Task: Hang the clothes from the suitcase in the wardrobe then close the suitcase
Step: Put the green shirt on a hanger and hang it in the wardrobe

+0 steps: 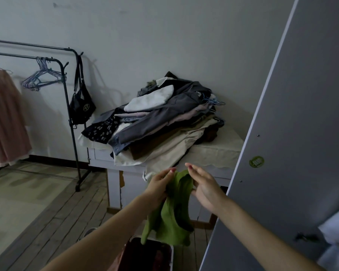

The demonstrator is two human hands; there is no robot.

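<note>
A green garment (171,216) hangs in front of me, held up near its top edge. My left hand (158,185) pinches the left side of that edge. My right hand (204,186) is at the right side, thumb under the cloth and fingers spread above it. Below the garment lies the open suitcase (151,253), dark red inside with a pale rim, only partly in view. The grey wardrobe door (294,145) stands open at the right and fills that side of the view.
A white table (213,151) against the wall carries a tall pile of clothes (164,118) with blue hangers. At the left stands a black clothes rack (70,106) with empty hangers (43,77), a black bag (81,104) and a pink dress (4,118). The floor is wooden boards.
</note>
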